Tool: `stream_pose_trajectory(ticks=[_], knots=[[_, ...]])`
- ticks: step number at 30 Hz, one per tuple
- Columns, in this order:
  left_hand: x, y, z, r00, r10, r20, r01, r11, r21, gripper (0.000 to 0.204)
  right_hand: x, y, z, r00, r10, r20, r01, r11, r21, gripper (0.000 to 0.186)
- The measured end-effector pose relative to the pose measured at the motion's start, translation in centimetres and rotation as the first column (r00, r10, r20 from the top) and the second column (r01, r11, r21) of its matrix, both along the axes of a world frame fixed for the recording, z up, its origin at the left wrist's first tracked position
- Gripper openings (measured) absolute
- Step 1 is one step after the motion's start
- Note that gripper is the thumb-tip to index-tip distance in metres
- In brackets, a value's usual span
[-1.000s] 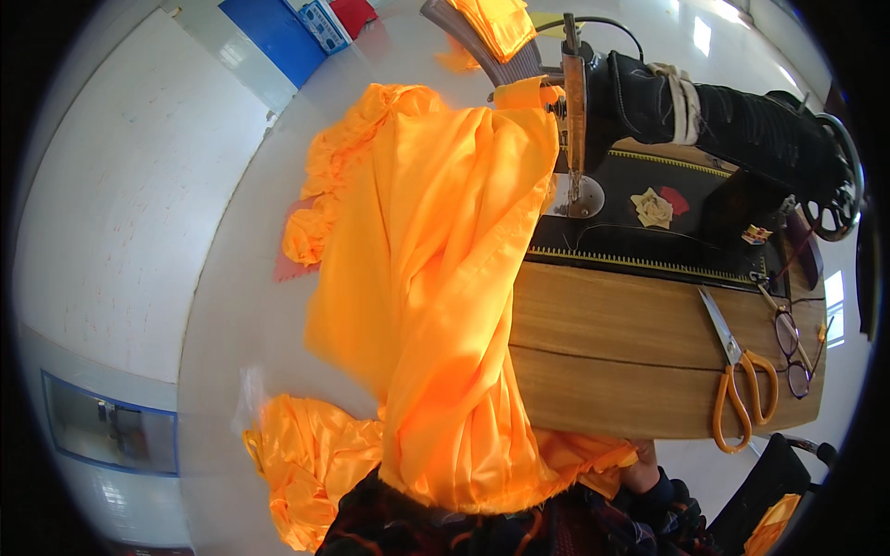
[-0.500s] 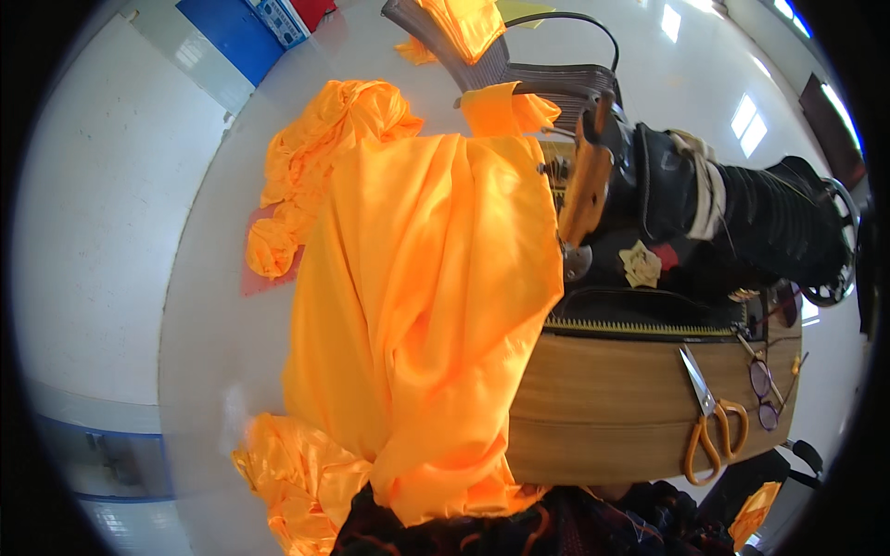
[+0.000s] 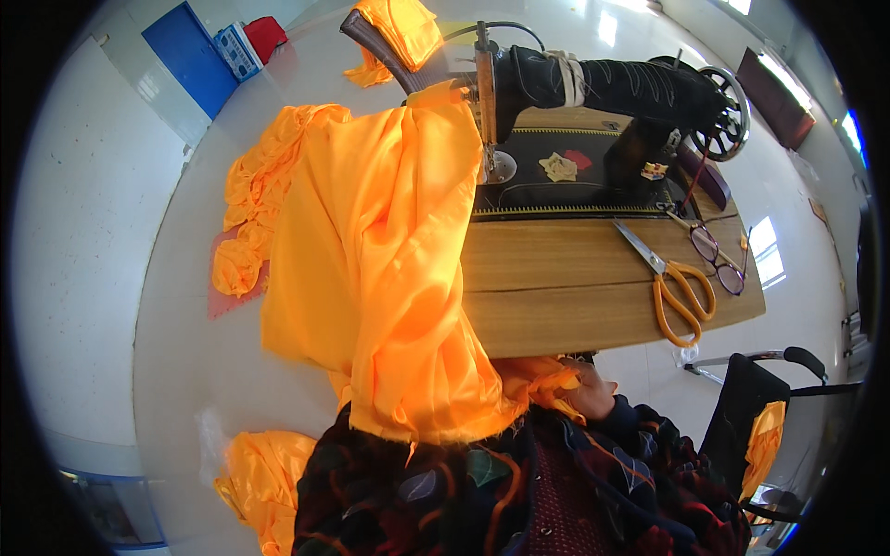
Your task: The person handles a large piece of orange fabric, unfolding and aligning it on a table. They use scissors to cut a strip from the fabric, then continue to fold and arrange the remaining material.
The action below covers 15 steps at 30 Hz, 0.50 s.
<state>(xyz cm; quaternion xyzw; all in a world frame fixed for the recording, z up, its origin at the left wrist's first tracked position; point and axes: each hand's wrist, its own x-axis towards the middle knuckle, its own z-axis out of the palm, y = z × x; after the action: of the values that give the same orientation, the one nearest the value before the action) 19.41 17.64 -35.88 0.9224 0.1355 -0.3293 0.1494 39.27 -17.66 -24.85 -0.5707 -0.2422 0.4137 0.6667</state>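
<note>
A long piece of shiny orange fabric (image 3: 389, 241) drapes from the sewing machine's needle area over the table's left end and down to my lap. My right hand (image 3: 591, 394), below the table's front edge, is closed on a bunched part of this cloth; its fingers are partly hidden. My left hand does not show; the fabric and my dark patterned sleeve cover that side. The black sewing machine (image 3: 607, 83) stands on the wooden table (image 3: 556, 269), with the cloth's far edge beside its needle bar. Orange-handled scissors (image 3: 669, 283) lie partly open on the tabletop.
Eyeglasses (image 3: 718, 259) lie right of the scissors. Orange cloth heaps (image 3: 278, 176) sit left of the table, with another heap (image 3: 269, 482) at lower left. A chair (image 3: 742, 417) stands at right; folded orange cloth (image 3: 399, 32) hangs over a chair back behind the machine.
The view has shifted, so the machine and table appear higher and farther left. My right hand, barely showing at the table edge before, is now clearly visible holding the cloth by my lap.
</note>
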Motion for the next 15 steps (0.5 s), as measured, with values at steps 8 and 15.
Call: stream_pose_trajectory(ticks=[8, 15], knots=[[-3.0, 0.3, 5.7, 0.859, 0.214, 0.465, -0.097, 0.960, -0.263, 0.024, -1.8, -0.9, -1.4, 0.980, -0.184, -0.068, 0.187, 0.982, 0.036, 0.021], [-7.8, -0.3, 17.5, 0.725, 0.615, 0.310, -0.259, 0.661, -0.704, 0.023, -2.2, -2.1, -0.1, 0.965, -0.245, 0.092, 0.241, 0.969, 0.055, 0.020]])
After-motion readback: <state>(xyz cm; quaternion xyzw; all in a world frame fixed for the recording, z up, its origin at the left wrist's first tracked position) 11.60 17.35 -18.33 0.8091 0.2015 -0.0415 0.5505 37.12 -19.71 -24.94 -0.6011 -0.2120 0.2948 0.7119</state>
